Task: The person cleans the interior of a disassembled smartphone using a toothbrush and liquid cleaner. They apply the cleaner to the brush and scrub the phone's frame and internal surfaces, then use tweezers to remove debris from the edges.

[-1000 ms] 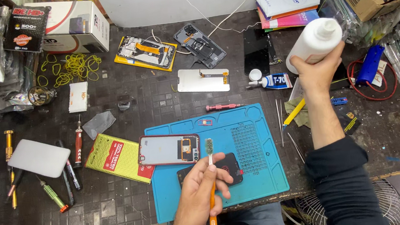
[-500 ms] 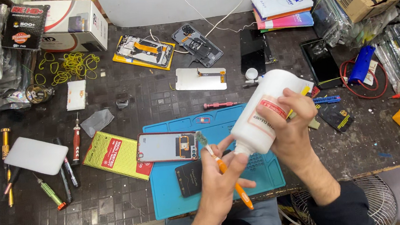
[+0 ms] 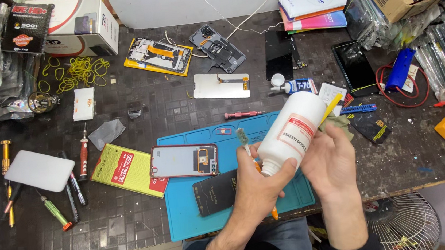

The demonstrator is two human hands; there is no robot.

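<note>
Left hand [image 3: 257, 183] is keeping its grip closed around an orange-handled brush [image 3: 247, 145], bristles up, thumb touching the neck of the white bottle [image 3: 291, 132]; right hand [image 3: 330, 161] is wrapping the bottle's body, tilted above the blue mat [image 3: 288, 199]. An opened phone [image 3: 184, 160] is lying on the mat's left edge. Dark tiled surface [image 3: 133, 213] is carrying screwdrivers, rubber bands, boxes farther back. Versus half a second ago, the bottle is sitting a little higher, with the brush head now clear of it.
</note>
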